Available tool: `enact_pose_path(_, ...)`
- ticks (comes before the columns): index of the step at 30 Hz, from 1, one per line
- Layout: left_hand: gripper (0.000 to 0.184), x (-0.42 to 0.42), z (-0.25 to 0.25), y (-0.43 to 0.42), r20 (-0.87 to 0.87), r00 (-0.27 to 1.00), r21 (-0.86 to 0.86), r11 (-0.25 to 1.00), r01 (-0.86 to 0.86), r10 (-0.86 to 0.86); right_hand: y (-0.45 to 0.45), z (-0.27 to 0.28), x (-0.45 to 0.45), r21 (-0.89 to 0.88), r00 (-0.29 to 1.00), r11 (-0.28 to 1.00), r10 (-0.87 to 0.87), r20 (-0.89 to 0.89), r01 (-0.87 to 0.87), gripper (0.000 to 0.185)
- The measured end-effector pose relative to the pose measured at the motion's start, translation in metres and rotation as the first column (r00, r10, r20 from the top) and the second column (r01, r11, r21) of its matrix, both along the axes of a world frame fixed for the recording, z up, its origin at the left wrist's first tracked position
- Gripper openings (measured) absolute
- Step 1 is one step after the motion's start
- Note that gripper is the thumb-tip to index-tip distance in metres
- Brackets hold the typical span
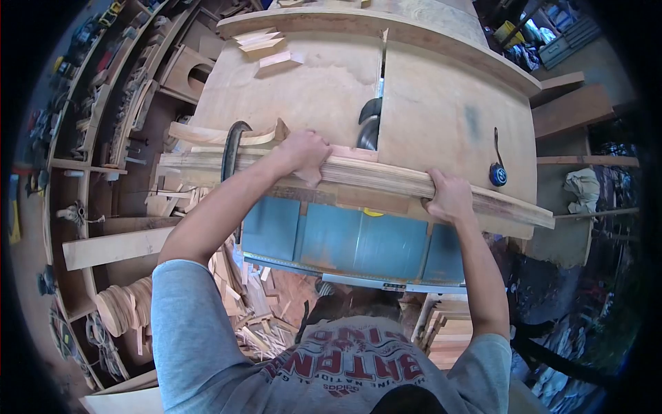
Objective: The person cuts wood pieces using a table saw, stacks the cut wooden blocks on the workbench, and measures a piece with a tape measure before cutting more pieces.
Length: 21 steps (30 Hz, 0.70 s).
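A long wooden bar (386,174) with layered edges lies across the near side of a plywood sled (448,103). My left hand (308,155) is closed over the bar, left of the saw blade (369,131). My right hand (449,196) wraps round it farther right, thumb on the near side. The blade rises through a slot in the plywood, just beyond the bar between my hands. A dark C-clamp (232,148) grips the bar left of my left hand. Against the bar rests a curved wood piece (227,134).
Cut wood blocks (265,47) lie at the sled's far left, before a curved far fence (414,36). A blue tape measure (497,174) sits at right. The blue saw table (331,238) shows below. Shelves (89,131) stand left; offcuts (262,324) litter the floor.
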<state>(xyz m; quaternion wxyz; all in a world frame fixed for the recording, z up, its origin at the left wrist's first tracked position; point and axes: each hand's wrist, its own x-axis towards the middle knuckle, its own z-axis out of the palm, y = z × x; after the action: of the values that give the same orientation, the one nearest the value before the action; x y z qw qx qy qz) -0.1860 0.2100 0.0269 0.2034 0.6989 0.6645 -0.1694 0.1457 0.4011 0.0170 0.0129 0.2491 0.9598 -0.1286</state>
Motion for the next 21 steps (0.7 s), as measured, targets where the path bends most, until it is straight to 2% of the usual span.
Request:
enact_pose_path(6,0.066,-0.018,-0.004,0.020,-0.039,0.999,-0.006,1.000,0.027,-0.027,0.024,-0.011,-0.013,0.054,1.000,0.998,0.029,-0.009,-0.029,0.055)
enact_pose_path(13,0.065,-0.031,-0.007,0.035,-0.032,0.998,-0.011,0.999,-0.051,0.051,0.033,-0.006,-0.025,0.046,1.000,0.999,-0.001,0.022,0.000,0.059)
enact_pose_path(15,0.065,-0.031,-0.006,0.035,-0.040,0.998,-0.016,0.999,-0.047,0.047,0.011,-0.002,-0.022,0.400,0.917,0.917,0.157,-0.367,0.003,0.056)
enact_pose_path(16,0.067,-0.028,-0.003,0.035,-0.034,0.997,-0.041,0.996,-0.077,0.075,-0.026,0.012,-0.014,0.205,0.916,0.979,0.085,-0.391,-0.004,0.059)
enact_pose_path(17,0.069,-0.026,-0.002,0.035,-0.029,0.993,-0.062,0.992,-0.113,0.111,-0.067,-0.002,0.001,0.075,0.861,0.987,0.161,-0.483,-0.142,0.059)
enact_pose_path(18,0.069,-0.026,-0.002,0.035,-0.041,0.991,-0.058,0.990,-0.126,0.124,-0.123,0.014,0.016,-0.305,0.885,0.902,0.149,-0.441,-0.304,0.049)
enact_pose_path(19,0.071,-0.024,-0.004,0.033,-0.037,0.991,-0.079,0.988,-0.135,0.132,-0.181,0.007,0.023,-0.456,0.874,0.765,0.284,-0.395,-0.455,0.040)
enact_pose_path(20,0.073,-0.024,-0.005,0.036,-0.035,0.990,-0.094,0.986,-0.140,0.138,-0.242,-0.036,0.037,-0.675,0.884,0.572,0.306,-0.352,-0.467,0.038)
enact_pose_path(21,0.075,-0.023,-0.008,0.038,-0.059,0.984,-0.130,0.976,-0.176,0.170,-0.283,-0.055,0.038,-0.810,0.866,0.382,0.414,-0.280,-0.444,0.042)
